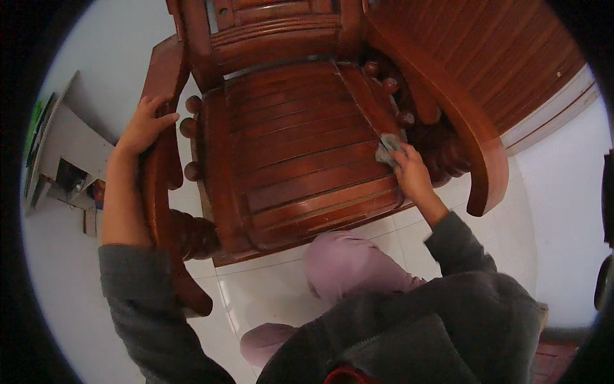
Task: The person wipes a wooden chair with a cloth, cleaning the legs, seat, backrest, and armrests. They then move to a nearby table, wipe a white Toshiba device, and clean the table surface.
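Note:
A slatted, reddish-brown wooden armchair stands before me. My right hand (411, 174) is shut on a crumpled greyish cloth (389, 148), pressed to the right side of the chair seat (307, 134). The cloth lies across the seam between the slats and the right side rail. My left hand (146, 124) rests on the left armrest (165, 62), thumb spread apart from the fingers. Pale dust-like lines show along the seat's right seam and back edge. The curved right armrest (455, 103) is untouched.
Round wooden knobs (188, 127) line both sides of the seat. Brown wood panelling (503, 53) rises behind the right armrest. A white shelf unit (79, 134) stands at the left. My knee in pink trousers (340, 264) is close to the seat front, above pale floor tiles (264, 293).

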